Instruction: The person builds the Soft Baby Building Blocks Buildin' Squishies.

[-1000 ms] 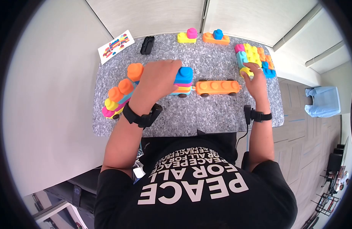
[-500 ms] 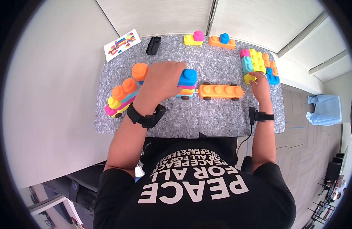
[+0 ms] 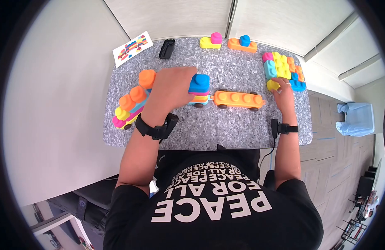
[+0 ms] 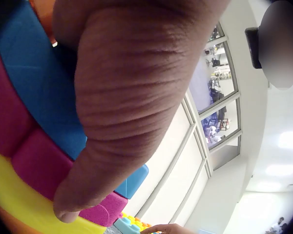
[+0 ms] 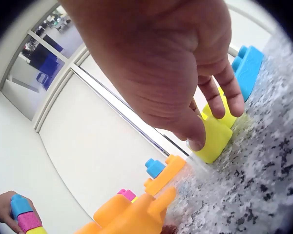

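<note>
In the head view the left hand (image 3: 169, 89) grips the middle car's stack from above, its thumb along the near side. That stack's blue block (image 3: 199, 83) shows right of the hand; the left wrist view shows blue (image 4: 34, 73), magenta (image 4: 41, 158) and yellow (image 4: 19, 195) layers beside the thumb. An orange wheeled base (image 3: 238, 99) is linked on the right. The right hand (image 3: 284, 98) pinches a yellow block (image 3: 273, 85) at the near edge of the block group. In the right wrist view, thumb and fingers lie on this yellow block (image 5: 215, 139), which stands on the table.
Left of the left hand is a car with orange blocks (image 3: 127, 101). Along the back lie a picture card (image 3: 132, 48), a black case (image 3: 167, 49), a yellow block with a pink one (image 3: 210, 43), and an orange block with a blue one (image 3: 242, 45). More yellow blocks (image 3: 281, 64) stand at right.
The left hand and the linked cars have shifted slightly left since half a second ago. The right hand stays at the yellow block. The head view itself has shifted since the earliest frame.
</note>
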Tool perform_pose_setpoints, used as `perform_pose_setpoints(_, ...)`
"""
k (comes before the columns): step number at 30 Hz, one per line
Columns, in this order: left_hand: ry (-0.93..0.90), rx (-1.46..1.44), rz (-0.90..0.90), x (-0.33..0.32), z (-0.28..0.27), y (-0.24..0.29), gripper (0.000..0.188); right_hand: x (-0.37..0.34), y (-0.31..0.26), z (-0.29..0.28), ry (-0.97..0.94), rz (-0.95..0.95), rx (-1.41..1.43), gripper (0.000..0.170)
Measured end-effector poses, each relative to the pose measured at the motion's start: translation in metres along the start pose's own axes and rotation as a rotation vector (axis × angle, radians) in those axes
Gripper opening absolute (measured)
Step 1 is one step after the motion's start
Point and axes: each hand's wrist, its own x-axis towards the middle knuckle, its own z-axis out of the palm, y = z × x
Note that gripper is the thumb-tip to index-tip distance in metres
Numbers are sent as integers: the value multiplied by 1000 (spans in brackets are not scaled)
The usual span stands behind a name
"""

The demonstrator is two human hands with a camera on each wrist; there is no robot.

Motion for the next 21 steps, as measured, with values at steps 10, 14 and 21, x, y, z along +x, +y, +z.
perform_pose_setpoints(10, 57, 1, 21, -4, -3, -15, 38, -1, 1, 2, -2, 5, -6, 50)
perform_pose_setpoints(14, 30, -19, 50, -6, -6, -18, 42, 0, 11, 2, 0, -56, 23, 54)
perform_pose_setpoints(21, -24, -25, 90, -9, -11, -22, 47, 10, 45, -19, 152, -13, 78, 45)
